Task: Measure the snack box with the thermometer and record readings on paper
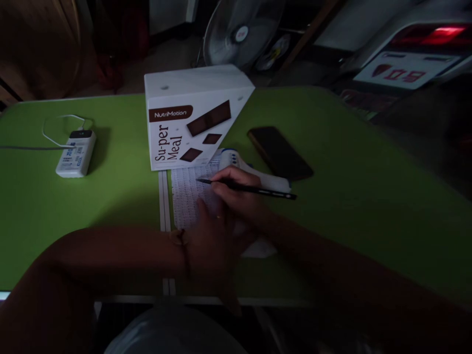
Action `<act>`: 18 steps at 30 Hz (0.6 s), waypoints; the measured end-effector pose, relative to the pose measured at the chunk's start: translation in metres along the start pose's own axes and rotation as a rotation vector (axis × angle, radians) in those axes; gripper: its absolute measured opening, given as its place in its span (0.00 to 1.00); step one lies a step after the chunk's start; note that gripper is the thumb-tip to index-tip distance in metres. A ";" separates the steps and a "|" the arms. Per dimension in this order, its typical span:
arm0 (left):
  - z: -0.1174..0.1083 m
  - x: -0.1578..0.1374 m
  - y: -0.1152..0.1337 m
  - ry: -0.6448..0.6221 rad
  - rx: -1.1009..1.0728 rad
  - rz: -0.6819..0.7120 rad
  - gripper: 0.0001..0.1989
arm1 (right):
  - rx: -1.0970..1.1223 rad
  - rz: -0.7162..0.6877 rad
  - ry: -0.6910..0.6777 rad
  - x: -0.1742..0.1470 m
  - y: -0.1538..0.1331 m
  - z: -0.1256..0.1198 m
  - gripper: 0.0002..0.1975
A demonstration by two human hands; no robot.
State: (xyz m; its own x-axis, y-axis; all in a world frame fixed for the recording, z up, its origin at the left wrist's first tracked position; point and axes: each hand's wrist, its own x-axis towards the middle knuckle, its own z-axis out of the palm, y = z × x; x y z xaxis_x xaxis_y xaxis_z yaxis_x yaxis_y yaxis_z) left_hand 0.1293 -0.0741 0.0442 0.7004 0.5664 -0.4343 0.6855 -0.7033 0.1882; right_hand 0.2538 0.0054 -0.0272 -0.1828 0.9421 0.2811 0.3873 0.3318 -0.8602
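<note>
My right hand (239,191) is closed around a slim black pen (273,192), whose tip points left over a sheet of paper (186,196) covered in rows of small writing. Beneath it, my left hand (210,241) lies across the lower part of the sheet, thumb and fingers apart; dark bands circle that wrist. A white box (206,93) marked "NutriMotion Su-per Meal" stands at the sheet's top edge. Partly hidden behind my right hand is a white handheld device (230,158) with blue buttons.
A dark phone (280,152) lies on the green table (121,196) at right. To the left sits a white power strip (76,153) with cables. Beyond the table stand a fan (241,34) and a vehicle's rear with a lit red lamp (446,34). The room is dim.
</note>
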 end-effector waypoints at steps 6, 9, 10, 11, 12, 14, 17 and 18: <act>0.004 0.001 -0.001 -0.002 0.011 -0.011 0.74 | -0.012 0.062 0.035 -0.001 -0.001 -0.001 0.04; 0.004 0.000 -0.002 0.031 -0.005 -0.001 0.73 | -0.010 0.080 -0.002 -0.003 -0.002 -0.003 0.03; 0.004 0.000 -0.002 0.028 -0.007 -0.002 0.73 | -0.014 0.084 0.003 -0.004 -0.002 -0.003 0.04; 0.003 0.000 -0.001 0.016 -0.011 -0.002 0.73 | -0.018 0.088 0.015 -0.004 -0.001 -0.003 0.04; 0.003 0.000 -0.001 -0.002 -0.015 -0.004 0.73 | -0.017 0.090 0.029 -0.003 0.000 -0.003 0.04; 0.003 0.000 -0.002 -0.013 -0.019 -0.008 0.74 | -0.003 0.088 0.042 -0.002 0.004 -0.003 0.04; 0.007 0.002 -0.002 0.025 -0.016 0.006 0.73 | -0.013 0.038 0.001 -0.001 0.006 -0.004 0.02; 0.008 0.003 -0.002 0.037 -0.014 0.007 0.72 | -0.036 0.016 -0.036 -0.001 0.006 -0.005 0.02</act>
State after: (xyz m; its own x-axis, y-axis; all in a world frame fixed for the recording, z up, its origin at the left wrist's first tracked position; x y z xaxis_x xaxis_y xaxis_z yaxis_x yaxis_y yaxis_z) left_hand 0.1279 -0.0745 0.0352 0.7115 0.5773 -0.4006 0.6833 -0.7013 0.2031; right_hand 0.2610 0.0062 -0.0302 -0.2089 0.9451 0.2515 0.4226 0.3191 -0.8483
